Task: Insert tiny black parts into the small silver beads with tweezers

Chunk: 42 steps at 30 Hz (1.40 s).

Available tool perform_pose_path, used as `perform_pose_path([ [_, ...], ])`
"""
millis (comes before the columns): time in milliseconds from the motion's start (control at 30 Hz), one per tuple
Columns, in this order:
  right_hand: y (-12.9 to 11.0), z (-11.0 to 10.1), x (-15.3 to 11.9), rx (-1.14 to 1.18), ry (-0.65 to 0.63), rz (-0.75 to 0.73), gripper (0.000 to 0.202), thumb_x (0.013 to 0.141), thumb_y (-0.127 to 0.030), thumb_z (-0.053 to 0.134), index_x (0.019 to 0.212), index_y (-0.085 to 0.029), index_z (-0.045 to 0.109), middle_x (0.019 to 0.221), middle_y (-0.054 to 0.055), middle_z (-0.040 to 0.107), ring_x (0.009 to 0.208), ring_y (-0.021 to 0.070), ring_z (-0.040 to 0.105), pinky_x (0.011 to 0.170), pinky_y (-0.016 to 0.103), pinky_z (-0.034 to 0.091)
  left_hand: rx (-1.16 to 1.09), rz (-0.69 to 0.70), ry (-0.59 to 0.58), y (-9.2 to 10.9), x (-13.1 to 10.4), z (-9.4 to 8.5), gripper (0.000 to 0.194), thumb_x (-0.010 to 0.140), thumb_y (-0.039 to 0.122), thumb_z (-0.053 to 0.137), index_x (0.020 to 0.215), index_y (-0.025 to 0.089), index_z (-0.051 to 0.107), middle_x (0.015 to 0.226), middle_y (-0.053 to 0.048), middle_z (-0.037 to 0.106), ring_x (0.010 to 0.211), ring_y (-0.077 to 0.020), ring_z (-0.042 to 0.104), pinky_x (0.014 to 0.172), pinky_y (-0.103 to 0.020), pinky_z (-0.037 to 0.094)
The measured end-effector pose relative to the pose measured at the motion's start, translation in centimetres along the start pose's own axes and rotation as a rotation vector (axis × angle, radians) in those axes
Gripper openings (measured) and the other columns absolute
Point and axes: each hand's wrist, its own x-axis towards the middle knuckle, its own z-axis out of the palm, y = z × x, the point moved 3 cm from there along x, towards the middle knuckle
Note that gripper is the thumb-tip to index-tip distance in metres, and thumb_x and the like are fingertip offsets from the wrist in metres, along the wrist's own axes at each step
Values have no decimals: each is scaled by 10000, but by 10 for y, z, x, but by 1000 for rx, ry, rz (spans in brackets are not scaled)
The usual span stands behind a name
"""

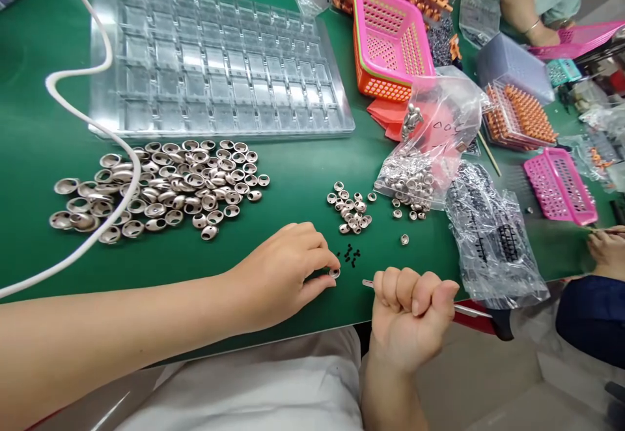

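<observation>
My left hand [288,275] pinches a small silver metal ring [334,273] between thumb and forefinger, just above the green table. Closed in a fist, palm up, my right hand [410,307] grips a thin tool [368,283] whose flat metallic tip sticks out towards the ring; the rest is mostly hidden by the fingers. Several tiny black parts [351,255] lie just beyond the two hands. Behind them is a small cluster of silver rings [352,208]. A wide heap of larger silver ring-shaped parts [185,183] spreads to the left.
A clear compartment tray [219,60] lies at the back left. A white cable [110,128] crosses the larger parts. Plastic bags [493,242], stacked baskets [390,34] and orange parts [520,115] fill the right. Other people's hands [608,249] are at the far right.
</observation>
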Motion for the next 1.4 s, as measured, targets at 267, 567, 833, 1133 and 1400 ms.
perform_pose_path([
  [267, 9, 35, -1, -2, -255, -34, 554, 1046, -480, 346, 580, -193, 265, 519, -74, 179, 449, 88, 202, 481, 251, 240, 85, 18, 4, 1, 1, 3, 60, 914, 168, 707, 952, 182, 751, 846, -23, 661, 832, -194, 556, 741, -344, 400],
  [567, 18, 39, 1, -74, -237, 2, 556, 1054, -472, 317, 577, -195, 260, 509, -75, 173, 438, 87, 202, 471, 245, 248, 75, -7, -20, 3, 0, 4, 76, 921, 163, 683, 905, 161, 757, 832, -37, 654, 830, -208, 537, 730, -355, 386],
  [833, 19, 41, -1, -99, -249, -11, 544, 1049, -458, 339, 578, -197, 265, 508, -74, 181, 436, 84, 208, 464, 248, 238, 79, -11, -25, 5, 2, 4, 123, 934, 166, 652, 853, 158, 744, 847, -52, 669, 836, -210, 543, 731, -356, 389],
  [1133, 20, 41, -3, -137, -240, -21, 544, 1049, -454, 354, 577, -197, 272, 515, -74, 187, 438, 84, 227, 469, 252, 243, 87, -20, -46, 5, 3, 3, 134, 941, 172, 645, 856, 155, 747, 847, -52, 665, 840, -212, 540, 739, -362, 390],
  [1400, 20, 42, -5, -160, -260, -37, 550, 1052, -435, 350, 564, -197, 270, 494, -73, 186, 432, 83, 226, 467, 255, 240, 68, 1, -22, 4, 1, 4, 180, 961, 172, 612, 825, 160, 729, 834, -48, 657, 830, -204, 529, 725, -350, 375],
])
